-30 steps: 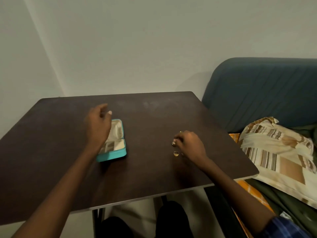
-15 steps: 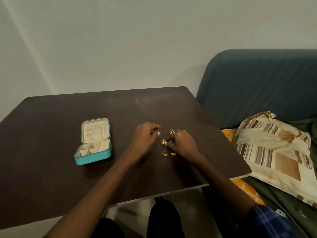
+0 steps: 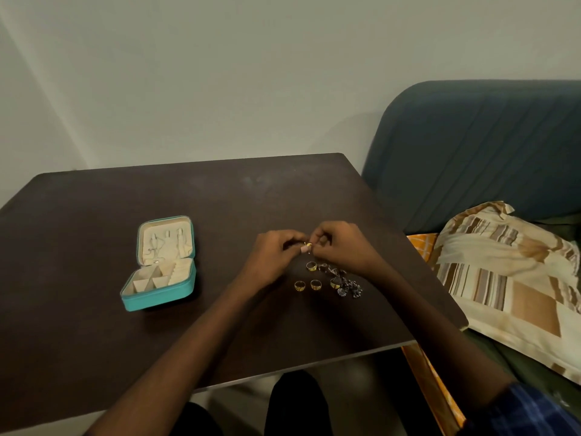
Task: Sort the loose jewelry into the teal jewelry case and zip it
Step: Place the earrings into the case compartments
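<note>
The table (image 3: pixel 94 231) is dark brown, flat and smooth, with a dull dusty patch near the back. On its left part sits the teal jewelry case (image 3: pixel 160 264). It is a small box with round corners. It lies open, with its lid (image 3: pixel 165 240) tipped back. The inside is soft and cream. The bottom half is cut into little pockets, and a row of soft rolls sits at its right side. The pockets look bare. Small straps hang inside the lid; I cannot tell if anything hangs on them.

Well apart from the case, to its right, both hands meet above the table. The left hand (image 3: pixel 271 259) and the right hand (image 3: pixel 341 247) are curled in tight, fingertips almost touching. Together they pinch one tiny gold piece (image 3: pixel 308 245). It is too small to tell what it is.

Just below the hands, loose jewelry lies on the table. There are four shiny gold rings (image 3: pixel 315 284), round like little hoops. Beside them is a bumpy silver chain (image 3: pixel 345 286) in a small heap. The right wrist hides part of it.

At the right of the table is a blue sofa (image 3: pixel 478 152) with ribbed cloth. A soft pillow (image 3: pixel 509 269) with brown and cream stripes lies on it.
</note>
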Demonstrator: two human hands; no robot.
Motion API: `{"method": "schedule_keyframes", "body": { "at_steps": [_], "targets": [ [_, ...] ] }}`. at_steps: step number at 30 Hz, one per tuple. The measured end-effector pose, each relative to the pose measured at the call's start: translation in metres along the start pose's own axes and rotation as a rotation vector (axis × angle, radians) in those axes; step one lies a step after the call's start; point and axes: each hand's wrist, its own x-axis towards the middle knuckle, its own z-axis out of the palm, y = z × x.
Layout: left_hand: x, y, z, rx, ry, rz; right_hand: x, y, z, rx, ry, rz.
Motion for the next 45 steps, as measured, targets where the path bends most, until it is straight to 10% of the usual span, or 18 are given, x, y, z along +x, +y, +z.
{"method": "schedule_keyframes", "body": {
  "at_steps": [17,32,45],
  "targets": [
    [0.007,0.0,-0.008,-0.56,0.091,-0.279,0.026,0.026,-0.001,0.001,0.118,0.06],
    [0.003,-0.003,-0.028,-0.434,0.196,-0.251,0.038,0.04,0.015,-0.281,-0.027,0.191],
    [-0.017,0.004,-0.075,-0.365,0.272,-0.202,0.019,0.006,-0.001,0.116,0.063,-0.022]
  ]
}}
